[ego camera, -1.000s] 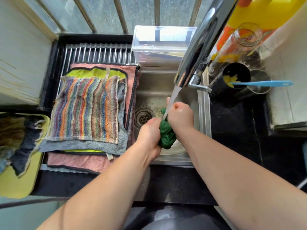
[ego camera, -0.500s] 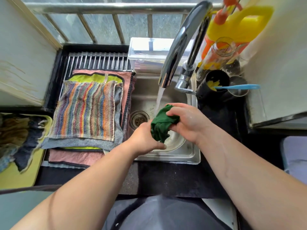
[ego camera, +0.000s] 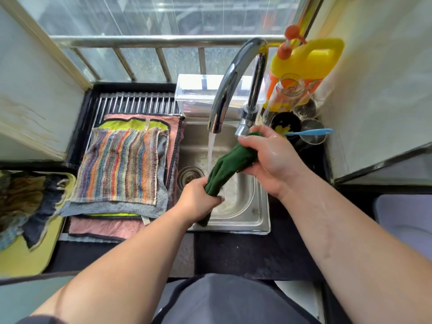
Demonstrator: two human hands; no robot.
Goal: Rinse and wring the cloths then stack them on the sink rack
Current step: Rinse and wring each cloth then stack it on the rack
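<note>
A window (ego camera: 163, 17) fills the far side, its glass streaked and wet, and pale daylight comes in through it. 1 steel rail (ego camera: 140, 40) runs across the window, with 4 thin bars (ego camera: 120, 64) showing below it. A pale wall panel (ego camera: 35, 90) marked with brown streaks stands at the left. A cream wall (ego camera: 385, 78) rises at the right, ending in a dark lower edge. The countertop (ego camera: 245, 253) is black, with a dull sheen near its front edge.
</note>
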